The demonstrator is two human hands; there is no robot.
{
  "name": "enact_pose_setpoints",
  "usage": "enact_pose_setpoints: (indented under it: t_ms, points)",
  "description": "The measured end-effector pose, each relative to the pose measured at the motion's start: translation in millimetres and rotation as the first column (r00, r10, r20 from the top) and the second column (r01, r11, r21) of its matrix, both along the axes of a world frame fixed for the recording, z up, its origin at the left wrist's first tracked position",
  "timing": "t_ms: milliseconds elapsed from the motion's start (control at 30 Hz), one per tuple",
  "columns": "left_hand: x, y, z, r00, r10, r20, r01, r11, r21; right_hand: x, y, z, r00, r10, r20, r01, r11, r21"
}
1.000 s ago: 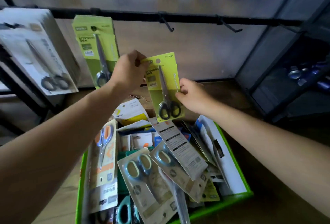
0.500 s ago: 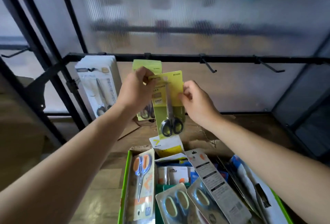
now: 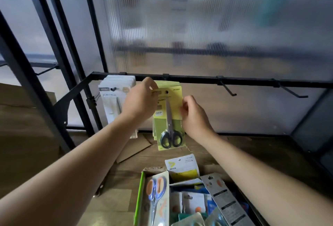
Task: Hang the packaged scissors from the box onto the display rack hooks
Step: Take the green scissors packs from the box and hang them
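Hands: left hand (image 3: pixel 142 102) and right hand (image 3: pixel 193 115) pinch green scissors pack (image 3: pixel 169 117), 12 o'clock.
Why: likely squaring its hang hole to the rail (image 3: pixel 198 78).

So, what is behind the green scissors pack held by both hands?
A stack of similar green packs is directly behind the held pack; only its top and left edges show. Their fronts and hanging holes are covered.

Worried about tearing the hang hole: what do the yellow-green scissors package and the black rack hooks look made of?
Yellow-green scissors package: matte printed card, judging by flat face and crisp edges; a clear blister over the scissors is likely but unconfirmed. Black rack hooks: thin rigid rods with upturned tips, probably metal wire, dark matte coating.
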State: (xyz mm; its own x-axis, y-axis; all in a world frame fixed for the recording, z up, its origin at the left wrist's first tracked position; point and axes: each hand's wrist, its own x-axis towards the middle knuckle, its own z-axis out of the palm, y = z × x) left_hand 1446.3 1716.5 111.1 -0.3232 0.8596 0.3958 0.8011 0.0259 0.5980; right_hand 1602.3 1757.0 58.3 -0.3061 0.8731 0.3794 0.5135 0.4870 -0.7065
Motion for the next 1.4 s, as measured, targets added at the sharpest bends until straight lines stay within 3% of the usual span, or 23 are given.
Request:
enact_pose_setpoints:
  t_ms: [367, 600, 733, 867, 1033, 1133, 1267, 1400]
  points:
    - [2.6, 22.3, -8.0, 0.958, 0.054, -0.280, -0.087, 0.991, -0.104, -14.3, 17.8, -13.7, 0.996, -0.088, 0.031, 0.090, 0.995, -0.046]
    - [12.0, 12.8, -13.3, 0.849, 0.044, -0.526, -0.128, 0.984, -0.123, -21.6, 22.1, -24.3, 0.989, -0.141, -0.032, 0.142, 0.989, 0.040]
    - [11.9, 8.1, -26.8, 0.855, 0.043, -0.517, -0.110, 0.989, -0.099, -15.7, 23.8, -25.9, 0.991, -0.132, -0.021, 0.133, 0.991, 0.019]
    - [18.6, -6.4, -42.3, 0.862, 0.076, -0.501, -0.119, 0.991, -0.055, -1.0, 19.1, -24.8, 0.975, -0.154, 0.162, 0.154, 0.988, 0.016]
    - [40.5, -29.9, -52.9, 0.836, 0.043, -0.546, -0.134, 0.983, -0.128, 28.0, 3.1, -30.2, 0.843, -0.145, 0.518, 0.112, 0.989, 0.093]
    - [66.7, -42.8, -65.1, 0.781, -0.078, -0.619, -0.071, 0.974, -0.213, 53.2, -10.1, -35.1, 0.773, -0.059, 0.631, 0.076, 0.997, 0.000]
    - [112.8, -57.2, -84.4, 0.759, -0.241, -0.605, 0.058, 0.950, -0.306, 96.3, -31.3, -45.7, 0.699, -0.002, 0.715, 0.069, 0.996, -0.065]
    - [162.2, -70.5, -102.4, 0.675, -0.425, -0.603, 0.196, 0.891, -0.409, 148.3, -45.1, -50.1, 0.612, 0.060, 0.788, 0.066, 0.990, -0.126]
